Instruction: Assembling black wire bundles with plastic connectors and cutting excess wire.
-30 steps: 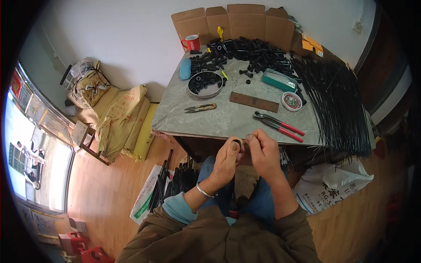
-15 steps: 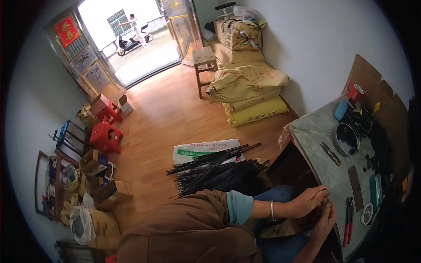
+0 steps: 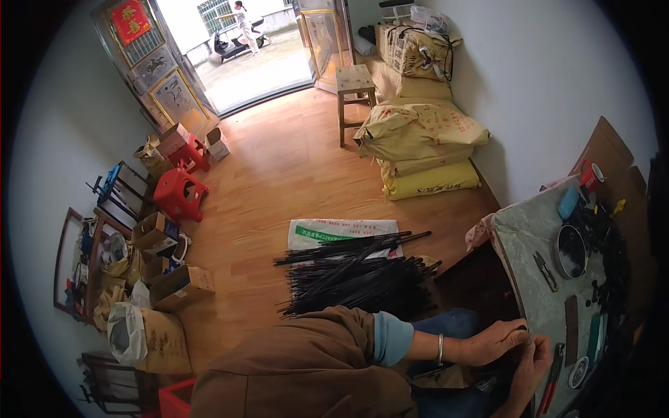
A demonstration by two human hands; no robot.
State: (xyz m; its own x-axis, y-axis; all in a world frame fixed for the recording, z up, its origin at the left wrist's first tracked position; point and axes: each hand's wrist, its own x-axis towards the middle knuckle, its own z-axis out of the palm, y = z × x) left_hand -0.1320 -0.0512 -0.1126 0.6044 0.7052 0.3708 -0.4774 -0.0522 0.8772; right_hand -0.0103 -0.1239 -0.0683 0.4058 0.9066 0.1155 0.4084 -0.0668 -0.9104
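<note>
My left hand (image 3: 493, 343), with a silver bangle at its wrist, is closed in a pinch beside the table's near edge. Between its thumb and fingers shows a bit of a small black piece (image 3: 523, 327), too hidden to name further. My right hand (image 3: 532, 367) meets it from below, fingers bent together; whatever they hold is out of sight. On the grey-green tabletop (image 3: 519, 244) beyond lie red-handled pliers (image 3: 550, 382), a dark flat bar (image 3: 571, 327), snips (image 3: 546, 270), a round metal tin (image 3: 571, 252) and a small round dish (image 3: 578, 373).
Many long thin black rods (image 3: 355, 282) lie on a white-and-green sack (image 3: 313, 233) on the floor. Stacked yellow sacks (image 3: 432, 181) and a wooden stool (image 3: 355, 80) stand along the right wall. Red stools (image 3: 180, 195) and cardboard boxes (image 3: 182, 287) line the left. A person (image 3: 245, 28) stands outdoors by a scooter.
My view has turned, so the room sits farther right and the doorway higher in the picture. Both hands stay together at the table edge, with only a slight shift of the fingers.
</note>
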